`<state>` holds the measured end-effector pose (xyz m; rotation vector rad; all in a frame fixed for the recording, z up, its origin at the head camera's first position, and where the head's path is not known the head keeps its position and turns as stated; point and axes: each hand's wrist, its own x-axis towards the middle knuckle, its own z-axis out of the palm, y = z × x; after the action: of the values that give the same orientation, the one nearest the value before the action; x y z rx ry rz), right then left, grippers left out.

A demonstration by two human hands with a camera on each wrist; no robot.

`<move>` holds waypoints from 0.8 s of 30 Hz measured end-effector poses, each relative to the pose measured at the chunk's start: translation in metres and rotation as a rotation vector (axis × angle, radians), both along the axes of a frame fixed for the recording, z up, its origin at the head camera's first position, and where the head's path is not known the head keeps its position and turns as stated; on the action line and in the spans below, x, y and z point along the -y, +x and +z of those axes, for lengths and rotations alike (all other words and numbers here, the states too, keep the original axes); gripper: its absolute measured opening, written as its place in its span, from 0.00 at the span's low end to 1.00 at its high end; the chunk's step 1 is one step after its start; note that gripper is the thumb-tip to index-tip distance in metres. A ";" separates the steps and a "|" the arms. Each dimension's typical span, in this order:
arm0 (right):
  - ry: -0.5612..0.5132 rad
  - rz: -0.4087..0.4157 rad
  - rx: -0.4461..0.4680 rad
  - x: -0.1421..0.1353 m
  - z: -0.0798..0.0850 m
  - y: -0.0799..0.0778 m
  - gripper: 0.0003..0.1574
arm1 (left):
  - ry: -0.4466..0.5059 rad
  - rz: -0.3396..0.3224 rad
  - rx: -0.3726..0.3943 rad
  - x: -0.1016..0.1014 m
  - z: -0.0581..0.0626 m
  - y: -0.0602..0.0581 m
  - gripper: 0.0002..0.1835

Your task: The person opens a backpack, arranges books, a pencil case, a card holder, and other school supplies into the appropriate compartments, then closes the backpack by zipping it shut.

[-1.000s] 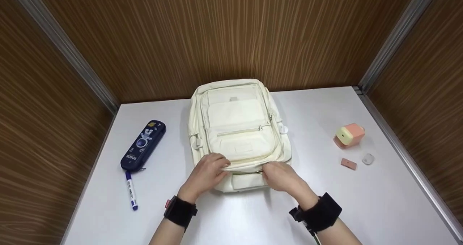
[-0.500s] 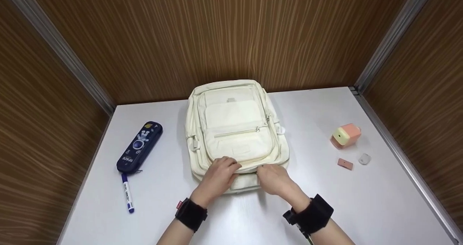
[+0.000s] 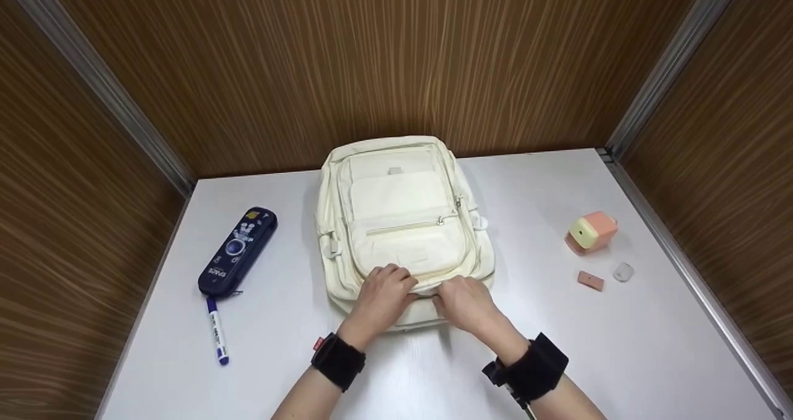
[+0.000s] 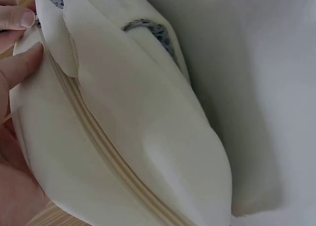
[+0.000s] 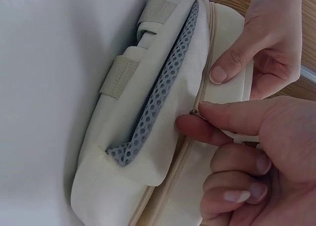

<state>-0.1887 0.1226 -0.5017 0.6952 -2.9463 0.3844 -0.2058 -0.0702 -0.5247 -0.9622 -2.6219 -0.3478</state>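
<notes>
A cream backpack (image 3: 403, 194) lies on its back, its bottom end towards me. With its thumb on the fabric beside the zipper, my left hand (image 3: 383, 297) grips the bag's lower edge. Close to its right, my right hand (image 3: 468, 305) pinches a small zipper pull (image 5: 194, 112) between thumb and index finger. On one side of the pull the zipper track (image 5: 163, 194) is parted in the right wrist view. In the left wrist view the zipper (image 4: 111, 154) runs on as a joined line. The left fingertips are partly hidden behind the fabric.
On the white table (image 3: 533, 184), a navy pencil case (image 3: 238, 253) and a blue-capped marker (image 3: 217, 332) lie left of the bag. To the right are a pink-and-yellow pencil sharpener (image 3: 591, 231), a small pink block (image 3: 590, 280) and a small translucent piece (image 3: 623, 272). Wood-grain panels enclose the table.
My left hand has moved right along the bag's lower edge, and my right hand has shifted slightly left with the zipper pull. The hands are now closer together.
</notes>
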 end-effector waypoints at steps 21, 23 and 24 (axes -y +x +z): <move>-0.151 -0.179 0.103 -0.059 0.006 0.005 0.29 | 0.180 -0.040 -0.118 0.006 0.000 -0.001 0.07; -0.145 -0.203 0.116 -0.066 0.006 0.003 0.28 | 0.182 -0.042 -0.126 0.007 -0.001 0.000 0.07; -0.143 -0.218 0.124 -0.070 0.005 0.001 0.28 | 0.183 -0.043 -0.129 0.007 -0.001 0.000 0.06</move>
<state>-0.1876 0.1930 -0.4966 0.3410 -3.0284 0.6294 -0.2058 -0.0770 -0.5259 -0.9475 -2.4092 -0.5089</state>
